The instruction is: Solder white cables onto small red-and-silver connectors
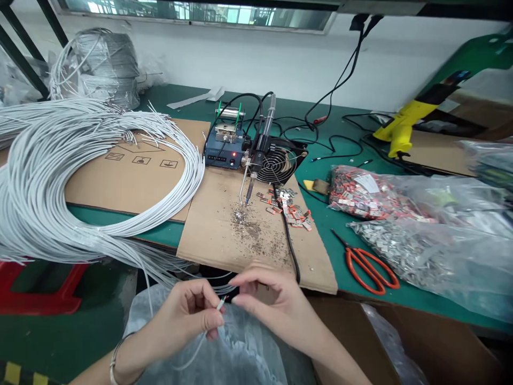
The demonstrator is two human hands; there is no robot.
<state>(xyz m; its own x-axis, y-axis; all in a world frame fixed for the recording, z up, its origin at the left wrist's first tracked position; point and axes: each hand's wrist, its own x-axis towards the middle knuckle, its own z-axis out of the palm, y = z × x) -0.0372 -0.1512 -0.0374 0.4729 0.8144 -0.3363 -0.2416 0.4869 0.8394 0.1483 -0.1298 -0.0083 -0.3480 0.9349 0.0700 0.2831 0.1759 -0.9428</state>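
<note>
Fingers (pixel 209 320) of the left hand (pixel 182 315) pinching a white cable (pixel 220 305), right hand (pixel 280 302) close by, fingers parted, soldering iron (pixel 261 149) angled down over cardboard (pixel 212 235).

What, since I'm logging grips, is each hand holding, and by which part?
The left hand pinches a white cable just behind its stripped end. The right hand, thumb and forefinger apart, holds nothing visible.
</note>
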